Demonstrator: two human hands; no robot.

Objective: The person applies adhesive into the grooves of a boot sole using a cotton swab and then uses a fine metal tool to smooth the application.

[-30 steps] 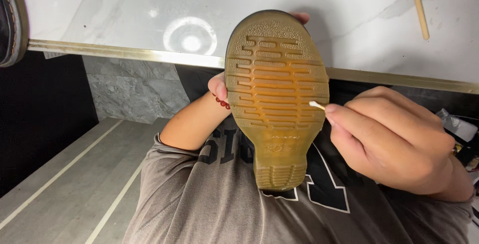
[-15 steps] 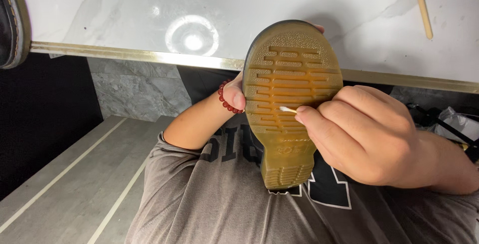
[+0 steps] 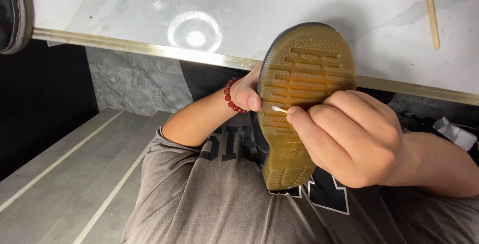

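A: How are the hands set?

B: The left hand point(image 3: 246, 93) comes up from below with a red bead bracelet point(image 3: 230, 96) at the wrist. It wraps the edge of a shoe point(image 3: 299, 99), thumb on the sole and the other fingers hidden behind it. The shoe is held up sole toward the camera, toe up, heel down over the chest.

A: And the right?

B: The right hand point(image 3: 349, 137) reaches in from the right, fist-like, thumb and fingertips pinched shut on a cotton swab point(image 3: 279, 109). The swab's white tip touches the sole's tread near its left edge, just beside the left thumb.

A: What's around?

B: A white marble table point(image 3: 124, 19) with a brass edge lies beyond the shoe, a lamp's glare on it. A wooden stick point(image 3: 431, 12) rests at its right. Another shoe point(image 3: 15, 12) shows at the left edge. Below are a grey shirt point(image 3: 199, 204) and a pale plank floor point(image 3: 55, 174).
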